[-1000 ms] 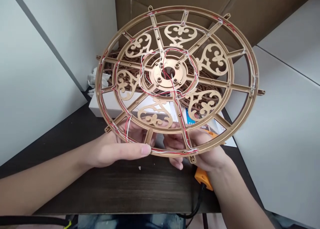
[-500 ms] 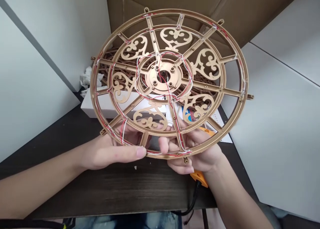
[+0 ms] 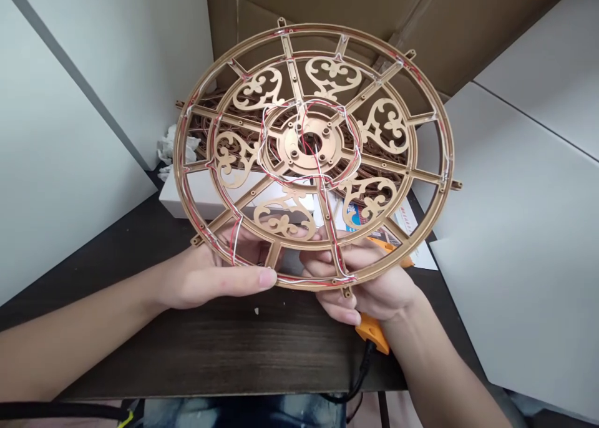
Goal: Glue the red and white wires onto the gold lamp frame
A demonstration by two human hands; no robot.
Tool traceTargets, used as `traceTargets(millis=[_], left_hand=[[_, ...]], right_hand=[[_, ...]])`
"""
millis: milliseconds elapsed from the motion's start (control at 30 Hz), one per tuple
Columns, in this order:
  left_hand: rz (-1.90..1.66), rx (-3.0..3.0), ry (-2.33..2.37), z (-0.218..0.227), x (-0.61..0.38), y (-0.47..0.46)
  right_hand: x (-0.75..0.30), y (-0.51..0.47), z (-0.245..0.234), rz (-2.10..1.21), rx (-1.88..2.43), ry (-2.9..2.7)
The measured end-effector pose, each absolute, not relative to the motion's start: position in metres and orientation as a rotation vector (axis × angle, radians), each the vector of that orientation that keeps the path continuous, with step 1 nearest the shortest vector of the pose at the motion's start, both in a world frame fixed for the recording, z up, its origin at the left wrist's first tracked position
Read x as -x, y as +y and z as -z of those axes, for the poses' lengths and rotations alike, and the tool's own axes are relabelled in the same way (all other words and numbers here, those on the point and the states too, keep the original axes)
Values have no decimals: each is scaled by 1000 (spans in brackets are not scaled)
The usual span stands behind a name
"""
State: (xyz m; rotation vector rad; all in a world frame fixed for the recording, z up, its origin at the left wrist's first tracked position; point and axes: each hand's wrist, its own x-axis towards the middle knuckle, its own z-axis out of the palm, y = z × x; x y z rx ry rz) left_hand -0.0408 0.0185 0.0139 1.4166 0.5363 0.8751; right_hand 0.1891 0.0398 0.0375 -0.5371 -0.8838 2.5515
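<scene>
A round gold-coloured openwork frame (image 3: 407, 243), with spokes and scroll ornaments, is held tilted above the dark table. Red and white wires (image 3: 233, 244) run along its outer ring, its inner rings and some spokes, and cross the hub's centre hole. My left hand (image 3: 206, 278) grips the near rim at lower left, thumb on top and fingers behind it. Under the near rim on the right, my right hand (image 3: 369, 291) supports the frame with curled fingers, partly hidden by the ring and a spoke.
Behind the frame lie a white box (image 3: 187, 194), crumpled white tissue (image 3: 175, 146) and a pile of brown-gold parts (image 3: 213, 125). An orange power strip (image 3: 372, 334) with a black cable sits under my right hand. White panels flank the dark table (image 3: 224, 353); cardboard (image 3: 327, 0) stands at the back.
The frame has tipped slightly, its far edge sitting a little lower in view and its near edge a little higher. My right thumb has moved back from the gap near the rim.
</scene>
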Motion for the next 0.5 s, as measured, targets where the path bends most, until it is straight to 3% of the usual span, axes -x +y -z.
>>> traceTargets(millis=[500], left_hand=[[-911, -1425, 612, -9, 42, 17]], right_hand=[[-191, 48, -40, -2216, 818, -933]])
